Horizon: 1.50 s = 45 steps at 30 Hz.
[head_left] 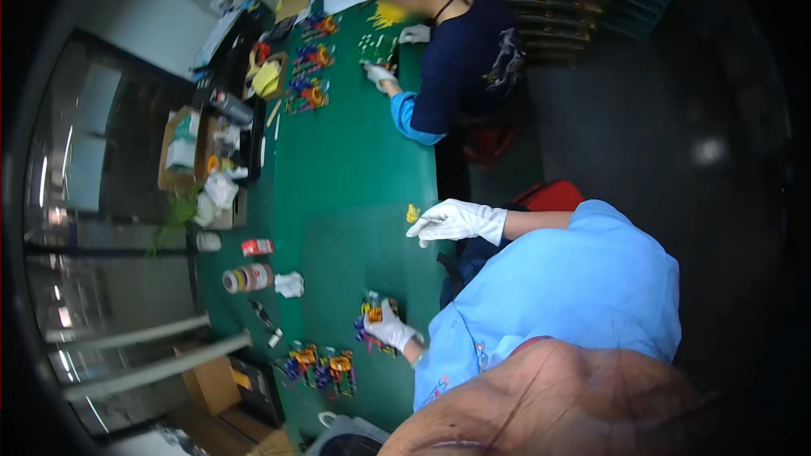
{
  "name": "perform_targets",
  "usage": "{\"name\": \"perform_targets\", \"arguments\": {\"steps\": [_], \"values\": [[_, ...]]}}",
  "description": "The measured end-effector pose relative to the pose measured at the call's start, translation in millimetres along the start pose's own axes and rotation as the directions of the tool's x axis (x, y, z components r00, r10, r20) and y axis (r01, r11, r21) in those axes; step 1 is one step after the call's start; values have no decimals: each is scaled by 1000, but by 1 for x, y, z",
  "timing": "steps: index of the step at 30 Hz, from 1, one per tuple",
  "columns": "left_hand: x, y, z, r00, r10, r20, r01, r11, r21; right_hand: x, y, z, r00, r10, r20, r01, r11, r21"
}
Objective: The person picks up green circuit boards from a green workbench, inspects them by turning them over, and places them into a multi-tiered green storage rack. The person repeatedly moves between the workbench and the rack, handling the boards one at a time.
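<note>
**Gloved hands on a green bench, one on coloured pieces, one by a small yellow piece**

Along the bench's (pixel 355 194) left edge lie a can (pixel 247 278), a small red box (pixel 258 247) and a crumpled cloth (pixel 289 285). Near the right edge, the left hand (pixel 389 327) covers a cluster of coloured pieces (pixel 369 314); I cannot tell whether it grips them. The right hand (pixel 456 221) lies flat, fingers straight and together, tips just beside the yellow piece (pixel 412 214). A careless sweep could likely push that piece off the right edge. The green top is cluttered and the floor is dark. A co-worker (pixel 469 51) works at the far end.
</note>
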<state>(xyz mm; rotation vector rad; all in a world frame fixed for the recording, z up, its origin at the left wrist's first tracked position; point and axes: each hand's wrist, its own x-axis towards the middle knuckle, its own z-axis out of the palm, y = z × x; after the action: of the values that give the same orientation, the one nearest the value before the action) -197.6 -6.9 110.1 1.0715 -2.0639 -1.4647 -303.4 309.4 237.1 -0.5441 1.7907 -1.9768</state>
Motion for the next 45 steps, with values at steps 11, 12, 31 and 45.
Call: {"name": "perform_targets", "arguments": {"steps": [11, 12, 31, 45], "values": [[-43, -38, 0, 879, 173, 444, -184, 983, -19, 59, 69, 62, 930, 367, 5, -364, 926, -102], [-53, -37, -5, 896, 177, 408, -193, 981, -1, 63, 73, 68, 915, 401, 38, -394, 910, -127], [-185, -53, -75, 815, -500, -292, 315, 806, -501, 118, 208, 148, 777, 206, 595, 352, 642, -681], [-89, -65, -93, 857, -478, -191, 391, 846, -362, 206, 112, 123, 376, 538, 755, -75, 829, -554]]}}
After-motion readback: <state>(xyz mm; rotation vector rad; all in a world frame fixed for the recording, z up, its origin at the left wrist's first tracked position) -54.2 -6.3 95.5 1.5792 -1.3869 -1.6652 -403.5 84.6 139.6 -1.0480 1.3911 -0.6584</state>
